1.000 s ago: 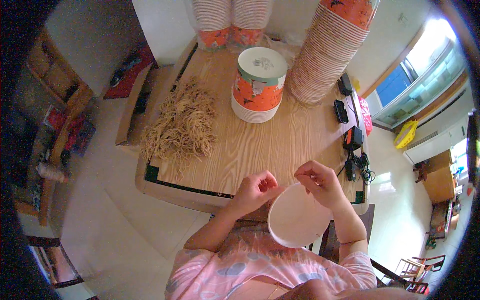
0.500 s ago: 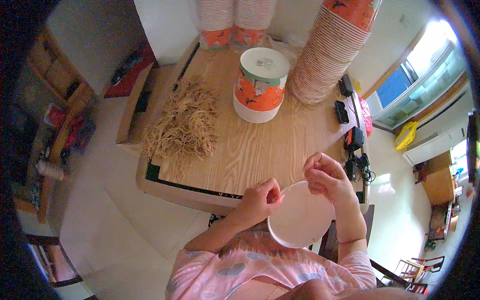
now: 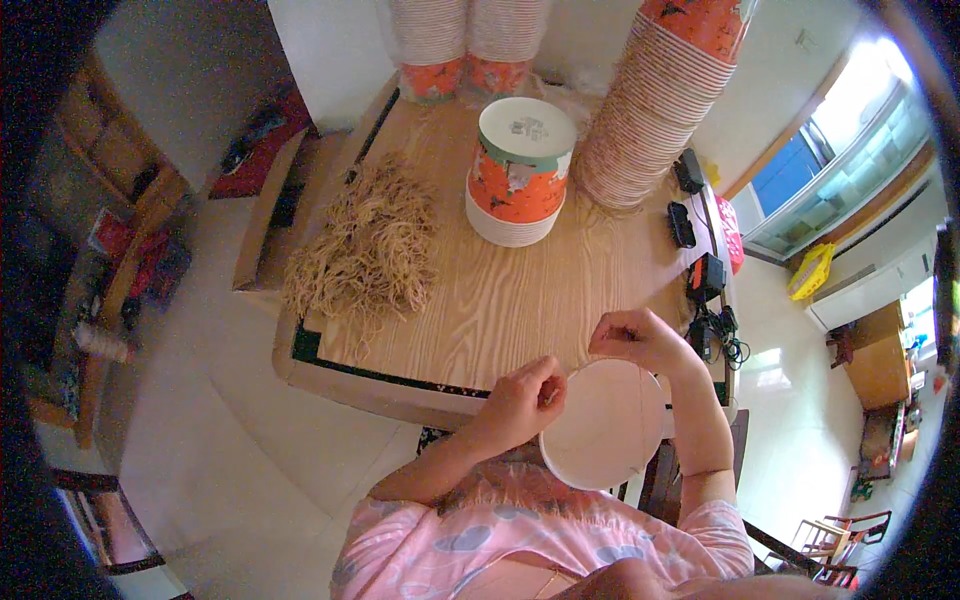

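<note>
Shifted since earlier: right hand [image 3: 640,340] raised above white lid [image 3: 603,424], fingers pinching rubber band [image 3: 640,415]; left hand [image 3: 522,400] fingers pinching lid rim.

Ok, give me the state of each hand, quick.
Left hand: closed, pinching a rubber band at the white bowl's rim.
Right hand: closed, pulling the same band.

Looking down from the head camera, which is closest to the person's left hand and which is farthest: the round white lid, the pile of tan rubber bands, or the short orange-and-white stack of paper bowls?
From the left hand:
1. Round white lid, just right of it, close by.
2. Short orange-and-white stack of paper bowls, straight ahead, mid-table.
3. Pile of tan rubber bands, ahead to the left; nearly as close as the bowls.
</note>
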The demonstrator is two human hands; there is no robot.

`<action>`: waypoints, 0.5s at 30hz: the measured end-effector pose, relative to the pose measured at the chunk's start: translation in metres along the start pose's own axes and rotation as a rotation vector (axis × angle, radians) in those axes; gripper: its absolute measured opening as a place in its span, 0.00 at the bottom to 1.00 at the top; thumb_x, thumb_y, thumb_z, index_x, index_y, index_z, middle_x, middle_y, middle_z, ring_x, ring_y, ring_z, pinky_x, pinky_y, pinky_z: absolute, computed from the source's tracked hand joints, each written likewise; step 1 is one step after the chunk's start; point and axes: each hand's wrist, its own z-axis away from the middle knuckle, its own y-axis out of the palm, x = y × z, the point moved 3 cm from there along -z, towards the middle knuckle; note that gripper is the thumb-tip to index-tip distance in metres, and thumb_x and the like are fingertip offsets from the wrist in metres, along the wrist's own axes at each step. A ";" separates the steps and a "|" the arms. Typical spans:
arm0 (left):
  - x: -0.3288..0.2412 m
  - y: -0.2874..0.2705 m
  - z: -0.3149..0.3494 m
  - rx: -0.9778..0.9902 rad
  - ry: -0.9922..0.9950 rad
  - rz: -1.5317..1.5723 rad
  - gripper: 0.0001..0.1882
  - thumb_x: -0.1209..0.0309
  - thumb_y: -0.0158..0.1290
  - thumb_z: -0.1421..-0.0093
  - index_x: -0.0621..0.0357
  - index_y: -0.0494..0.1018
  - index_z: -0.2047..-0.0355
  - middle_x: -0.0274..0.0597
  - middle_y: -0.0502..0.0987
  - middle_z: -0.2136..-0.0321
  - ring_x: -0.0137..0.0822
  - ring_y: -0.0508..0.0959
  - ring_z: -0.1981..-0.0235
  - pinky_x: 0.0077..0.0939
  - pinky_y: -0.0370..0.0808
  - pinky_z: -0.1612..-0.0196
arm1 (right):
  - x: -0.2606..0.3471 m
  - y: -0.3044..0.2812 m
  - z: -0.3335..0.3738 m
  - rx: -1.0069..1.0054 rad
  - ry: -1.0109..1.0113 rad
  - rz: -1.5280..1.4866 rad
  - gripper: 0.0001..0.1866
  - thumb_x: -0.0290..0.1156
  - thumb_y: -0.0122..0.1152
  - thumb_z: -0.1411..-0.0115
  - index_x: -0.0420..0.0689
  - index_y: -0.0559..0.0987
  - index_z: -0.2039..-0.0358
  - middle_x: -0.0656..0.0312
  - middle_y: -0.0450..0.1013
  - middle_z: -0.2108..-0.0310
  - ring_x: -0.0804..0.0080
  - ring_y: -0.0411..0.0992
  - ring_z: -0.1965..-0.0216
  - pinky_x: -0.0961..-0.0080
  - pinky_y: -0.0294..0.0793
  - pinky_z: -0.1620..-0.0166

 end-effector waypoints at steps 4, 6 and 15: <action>0.002 0.001 -0.001 0.066 -0.093 -0.007 0.09 0.77 0.54 0.50 0.59 0.65 0.72 0.39 0.70 0.79 0.33 0.73 0.76 0.26 0.72 0.70 | -0.002 0.001 -0.006 -0.033 -0.126 0.502 0.04 0.26 0.59 0.49 0.41 0.76 0.71 0.61 0.73 0.75 0.70 0.73 0.74 0.77 0.71 0.71; 0.002 0.002 -0.002 0.077 -0.108 -0.018 0.09 0.77 0.54 0.50 0.59 0.65 0.71 0.39 0.70 0.78 0.33 0.73 0.77 0.26 0.71 0.71 | 0.009 0.006 -0.004 -0.135 -0.166 0.536 0.04 0.25 0.58 0.49 0.42 0.75 0.71 0.60 0.72 0.75 0.66 0.73 0.74 0.75 0.71 0.71; 0.037 0.005 -0.008 -0.104 -0.101 0.308 0.08 0.70 0.53 0.43 0.60 0.66 0.69 0.35 0.70 0.80 0.24 0.69 0.79 0.23 0.69 0.74 | 0.024 0.027 -0.001 -0.267 -0.272 0.379 0.03 0.28 0.55 0.44 0.43 0.74 0.71 0.56 0.72 0.73 0.55 0.73 0.71 0.66 0.73 0.69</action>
